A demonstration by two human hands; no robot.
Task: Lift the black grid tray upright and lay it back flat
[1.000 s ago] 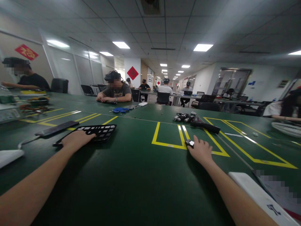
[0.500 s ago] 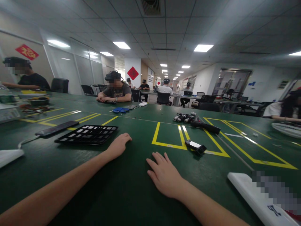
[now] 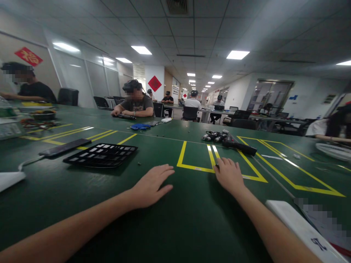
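Note:
My left hand point(image 3: 152, 184) hovers low over the green table point(image 3: 170, 230), its fingers stretched out and the thumb apart, holding nothing. To its left lies a black rectangular tray point(image 3: 101, 155) with several square openings. A tiny dark bit point(image 3: 139, 163) rests on the tabletop between that tray and the hand. My right hand point(image 3: 230, 175) is closed over a small black object point(image 3: 217, 166), which showed a white label earlier. Nearly all of it is hidden beneath the fingers, at the front edge of a yellow-taped rectangle point(image 3: 196, 168).
Beyond my right hand are a dark cylindrical tool point(image 3: 241, 148) and a cluster of black and silver parts point(image 3: 216, 136). At left lies a black power strip point(image 3: 65, 147). A blue glove point(image 3: 140, 126) is farther back. A white case point(image 3: 296, 230) stands front right. People sit across the room.
My right hand has moved right and forward onto the small black object. My left hand has drawn right and nearer, away from the tray, uncovering a tiny bit on the table.

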